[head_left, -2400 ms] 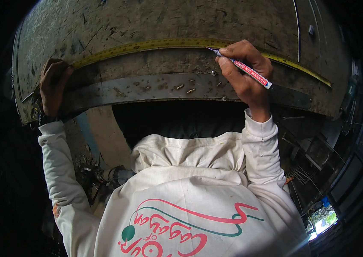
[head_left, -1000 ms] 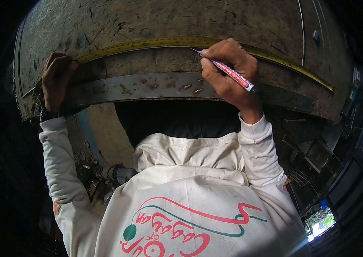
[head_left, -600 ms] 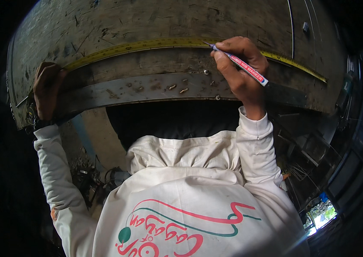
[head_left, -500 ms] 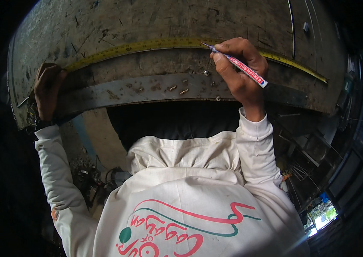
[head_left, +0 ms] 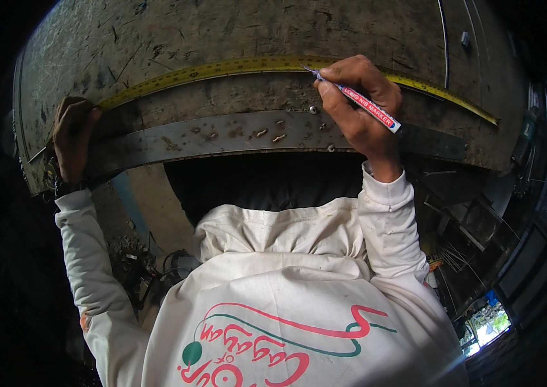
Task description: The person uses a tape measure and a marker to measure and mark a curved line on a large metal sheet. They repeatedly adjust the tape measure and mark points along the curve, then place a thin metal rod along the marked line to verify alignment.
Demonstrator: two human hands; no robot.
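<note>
A yellow tape measure lies stretched across the worn workbench, bowed by the lens. At its left end, my left hand is closed with fingers curled over the tape; what sits under the fingers is hidden. My right hand grips a white and red marker pen like a pencil. The pen's thin tip points left and is over the tape near its middle; whether it touches cannot be made out. The right hand covers part of the tape, which runs on beyond it to the right.
A grey metal strip with holes and scorch marks runs along the bench's near edge. Small round bolt heads show near my right hand. A thin metal rod and a small metal piece lie at the far right. Scrap metal sits below, right.
The marker's tip has slid slightly left along the tape with my right hand. My left hand stays at the tape's left end. The whole view has shifted a little.
</note>
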